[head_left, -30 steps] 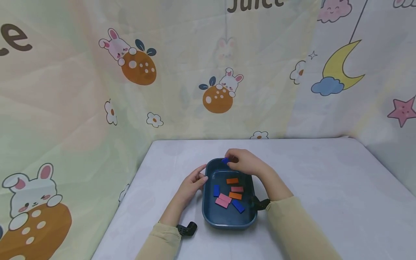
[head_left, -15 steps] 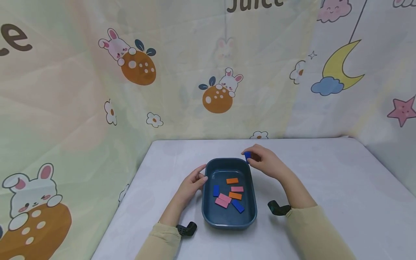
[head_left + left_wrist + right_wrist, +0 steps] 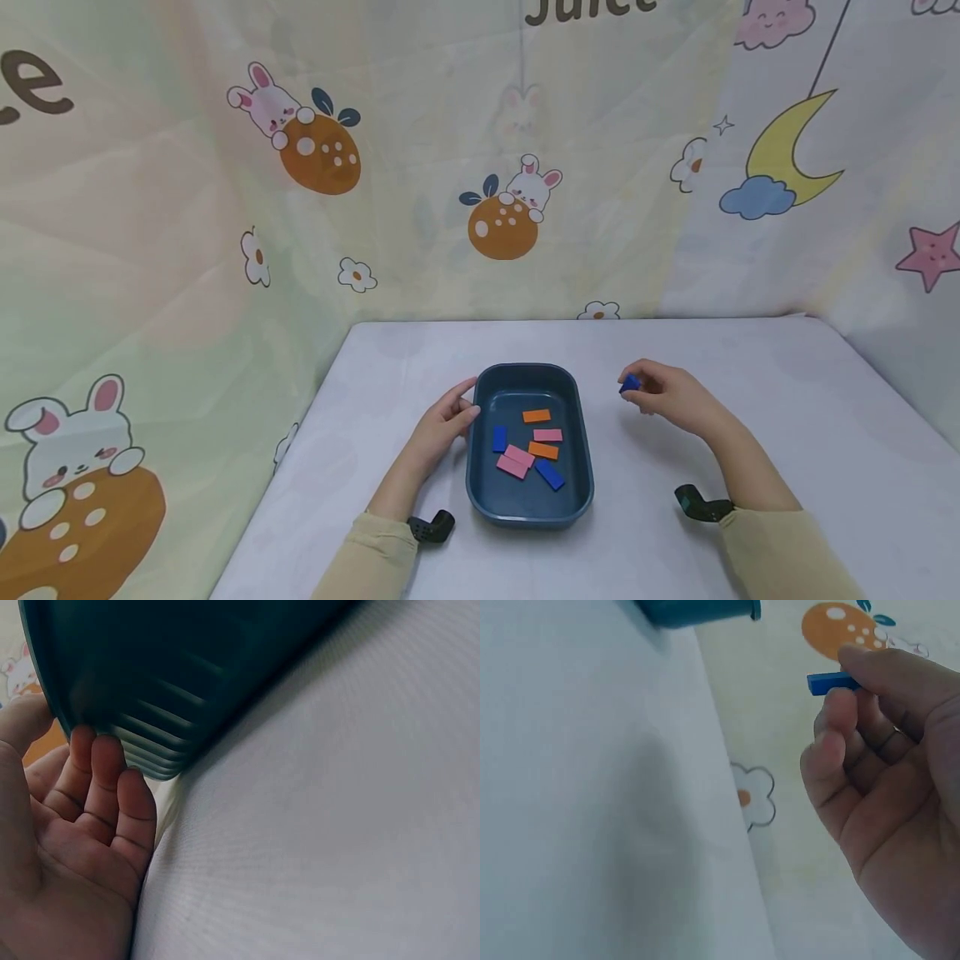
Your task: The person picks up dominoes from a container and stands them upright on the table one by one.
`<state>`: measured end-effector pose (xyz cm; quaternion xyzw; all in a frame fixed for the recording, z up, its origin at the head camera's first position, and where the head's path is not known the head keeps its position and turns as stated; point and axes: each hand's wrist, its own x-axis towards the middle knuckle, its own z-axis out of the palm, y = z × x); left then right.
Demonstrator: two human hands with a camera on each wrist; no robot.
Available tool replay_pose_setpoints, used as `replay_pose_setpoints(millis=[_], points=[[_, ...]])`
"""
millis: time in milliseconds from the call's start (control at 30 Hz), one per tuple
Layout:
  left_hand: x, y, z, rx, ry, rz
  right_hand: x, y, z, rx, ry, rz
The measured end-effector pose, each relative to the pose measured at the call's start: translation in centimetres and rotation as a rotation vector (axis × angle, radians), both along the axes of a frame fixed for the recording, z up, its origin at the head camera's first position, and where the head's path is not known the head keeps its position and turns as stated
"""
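My left hand (image 3: 442, 427) holds the left side of a dark blue tray (image 3: 529, 510). In the left wrist view, its thumb is at the rim and bent fingers (image 3: 105, 757) lie against the outer wall. Out to the right of the tray, my right hand (image 3: 678, 400) pinches a small blue block (image 3: 631, 382) between thumb and fingertips, raised above the table. One end of that block (image 3: 829, 683) sticks out of the fingers in the right wrist view. Inside the tray lie blue blocks (image 3: 550, 475), orange blocks (image 3: 536, 416) and pink blocks (image 3: 512, 467).
A white cloth-covered table (image 3: 810, 417) carries the tray and stretches off to the right. Behind it hangs a printed backdrop (image 3: 420, 167) with rabbits and oranges. Each wrist wears a black camera, such as the one on the right wrist (image 3: 701, 504).
My right hand has carried the blue block from over the tray's back right corner out to the right of it. The left hand and the other blocks have stayed in place.
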<state>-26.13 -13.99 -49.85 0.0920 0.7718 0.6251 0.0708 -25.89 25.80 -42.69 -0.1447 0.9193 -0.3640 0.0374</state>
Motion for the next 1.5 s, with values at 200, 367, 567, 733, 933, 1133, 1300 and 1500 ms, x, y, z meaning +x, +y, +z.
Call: replay_pose_setpoints(millis=[200, 367, 567, 733, 933, 1133, 1300, 1500], points=[[0.0, 0.0, 0.0, -0.014, 0.009, -0.002, 0.4, 2.2, -1.6, 0.131, 0.048, -0.012], [-0.1, -0.1, 0.0, -0.011, 0.005, 0.002, 0.4, 3.0, -2.8, 0.135, 0.011, -0.009], [-0.1, -0.1, 0.1, -0.014, 0.005, -0.002, 0.4, 3.1, -3.6, 0.125, -0.024, -0.013], [0.0, 0.0, 0.1, -0.024, 0.006, 0.0, 0.4, 3.3, -4.1, 0.12, -0.039, -0.018], [0.2, 0.1, 0.3, -0.01, 0.013, -0.005, 0.4, 3.5, -4.5, 0.134, -0.03, -0.01], [0.2, 0.1, 0.4, 0.01, 0.004, -0.012, 0.3, 3.7, -4.8, 0.147, -0.026, 0.004], [0.1, 0.1, 0.4, -0.002, 0.004, -0.013, 0.2, 3.7, -4.9, 0.148, -0.032, 0.005], [0.1, 0.0, 0.2, -0.012, 0.005, -0.011, 0.3, 3.6, -4.7, 0.161, -0.027, 0.004]])
